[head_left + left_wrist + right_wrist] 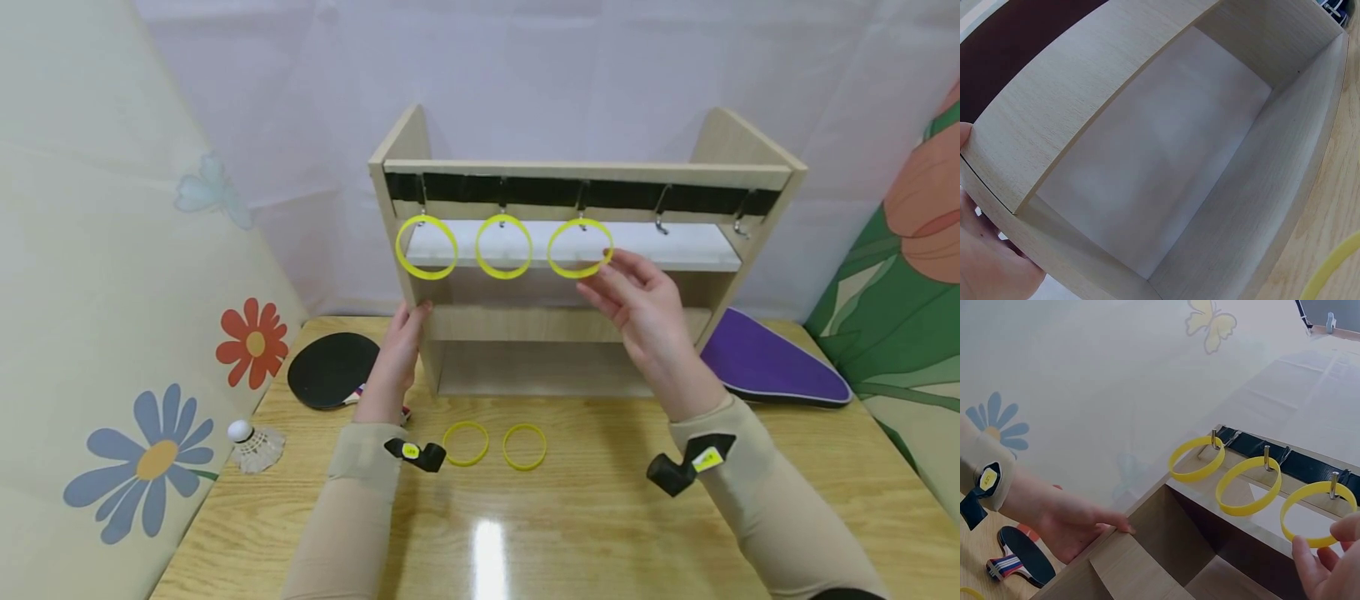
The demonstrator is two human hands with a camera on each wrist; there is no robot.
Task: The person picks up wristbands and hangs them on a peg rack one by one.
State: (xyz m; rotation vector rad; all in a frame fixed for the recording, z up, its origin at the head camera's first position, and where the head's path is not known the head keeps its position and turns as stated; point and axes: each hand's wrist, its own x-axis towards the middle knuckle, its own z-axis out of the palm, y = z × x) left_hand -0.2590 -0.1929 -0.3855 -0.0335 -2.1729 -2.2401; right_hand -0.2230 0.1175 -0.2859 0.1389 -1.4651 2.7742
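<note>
- Here, the right hand (648, 310) pinches a thin yellow ring (576, 274) hanging on the third silvery metal hook (1334, 485) from the left;
- the left hand (401, 346), well apart, clasps the pale wooden rack's left side panel (383, 182);
- five rings: three hung, two on the brown wooden table (600, 508); five hooks.

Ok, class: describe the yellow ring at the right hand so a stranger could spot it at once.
On the table stands a wooden shelf unit with a black strip across its upper front. Five hooks sit along that strip; the yellow ring is at the third from the left. Unlike the two rings hanging to its left, it is pinched by the right hand.
</note>
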